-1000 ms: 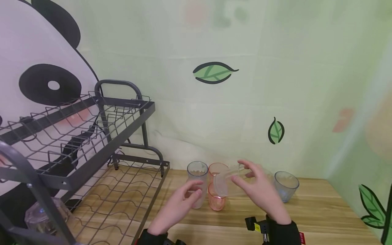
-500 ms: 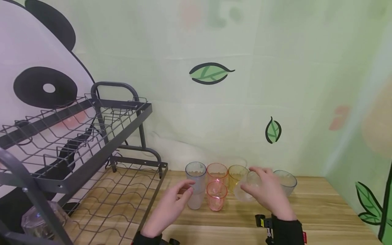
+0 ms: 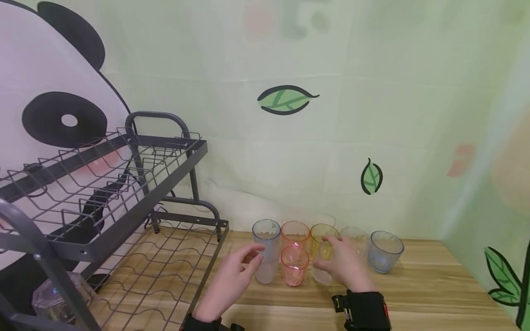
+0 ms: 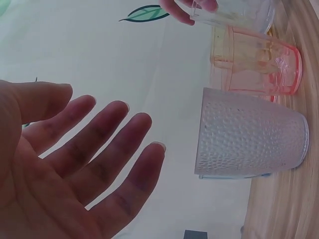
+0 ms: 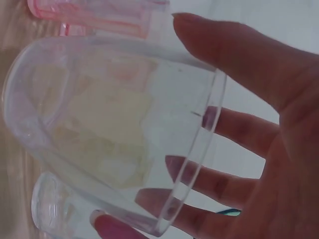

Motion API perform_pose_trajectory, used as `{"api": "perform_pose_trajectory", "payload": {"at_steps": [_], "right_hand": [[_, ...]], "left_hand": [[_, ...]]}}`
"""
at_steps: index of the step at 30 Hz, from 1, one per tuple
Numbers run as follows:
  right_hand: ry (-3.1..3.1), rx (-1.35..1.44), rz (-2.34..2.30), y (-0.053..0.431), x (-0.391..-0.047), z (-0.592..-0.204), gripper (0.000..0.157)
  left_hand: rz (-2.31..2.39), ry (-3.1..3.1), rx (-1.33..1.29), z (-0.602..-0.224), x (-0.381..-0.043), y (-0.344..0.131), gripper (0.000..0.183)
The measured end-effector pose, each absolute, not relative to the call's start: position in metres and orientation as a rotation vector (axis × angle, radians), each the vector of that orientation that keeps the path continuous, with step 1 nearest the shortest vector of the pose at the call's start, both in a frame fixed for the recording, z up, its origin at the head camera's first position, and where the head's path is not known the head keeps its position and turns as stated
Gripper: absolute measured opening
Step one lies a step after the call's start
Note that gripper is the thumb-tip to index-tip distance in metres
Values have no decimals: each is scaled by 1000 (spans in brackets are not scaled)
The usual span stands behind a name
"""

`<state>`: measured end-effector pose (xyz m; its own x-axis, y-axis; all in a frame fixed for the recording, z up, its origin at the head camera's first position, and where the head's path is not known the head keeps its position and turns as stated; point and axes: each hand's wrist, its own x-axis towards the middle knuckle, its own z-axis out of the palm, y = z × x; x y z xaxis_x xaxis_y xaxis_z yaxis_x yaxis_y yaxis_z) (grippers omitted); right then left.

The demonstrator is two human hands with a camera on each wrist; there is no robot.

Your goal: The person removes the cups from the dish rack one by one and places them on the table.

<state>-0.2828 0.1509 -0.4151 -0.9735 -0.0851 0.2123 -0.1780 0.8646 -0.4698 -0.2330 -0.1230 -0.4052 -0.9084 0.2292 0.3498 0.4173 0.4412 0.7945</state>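
My right hand (image 3: 345,262) holds a clear cup (image 5: 99,119) near its rim, thumb on one side and fingers on the other. The cup stands upright in front of a yellow cup (image 3: 320,232). To its left are a pink cup (image 3: 295,271) and, behind that, a taller-looking red-rimmed cup (image 3: 295,230). My left hand (image 3: 232,278) hovers with loose, spread fingers and holds nothing. Nearest to it is a frosted, dimpled cup (image 4: 249,134), in front of a blue-rimmed cup (image 3: 266,230).
Right of my right hand stand another clear cup (image 3: 355,236) and a blue cup (image 3: 385,253). A dark two-tier wire rack (image 3: 153,193) fills the left side, with a faceted clear container (image 3: 62,294) at its lower left. A printed cloth (image 3: 314,156) hangs behind the wooden table (image 3: 430,285).
The clear cup in my right hand went from tilted on its side to upright, and came down in front of the yellow cup. My left hand stayed nearly still.
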Motion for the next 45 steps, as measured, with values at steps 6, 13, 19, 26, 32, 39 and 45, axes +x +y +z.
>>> {"api": "perform_pose_trajectory", "payload": {"at_steps": [6,13,19,26,32,39,45], "right_hand": [[-2845,177,760,142,-283,-419,66],[-2858,166,695,138,-284,-424,67],[-2850,156,683,136,-284,-426,70],[-2872,122,686,133,-286,-428,70],[-2873,125,646,130,-287,-429,67],[-2887,123,654,129,-287,-429,74],[-2912,146,665,130,-285,-427,84]], "left_hand": [[-1429,-2511,-572,-406,-234,-123,25],[-1428,-2515,-569,-407,-236,-123,24],[-1419,-2523,-578,-406,-236,-122,25],[-1392,-2531,-584,-408,-234,-122,25],[-1401,-2538,-576,-407,-234,-122,25],[-1375,-2536,-593,-408,-234,-122,25],[-1387,-2555,-601,-408,-234,-121,23]]}}
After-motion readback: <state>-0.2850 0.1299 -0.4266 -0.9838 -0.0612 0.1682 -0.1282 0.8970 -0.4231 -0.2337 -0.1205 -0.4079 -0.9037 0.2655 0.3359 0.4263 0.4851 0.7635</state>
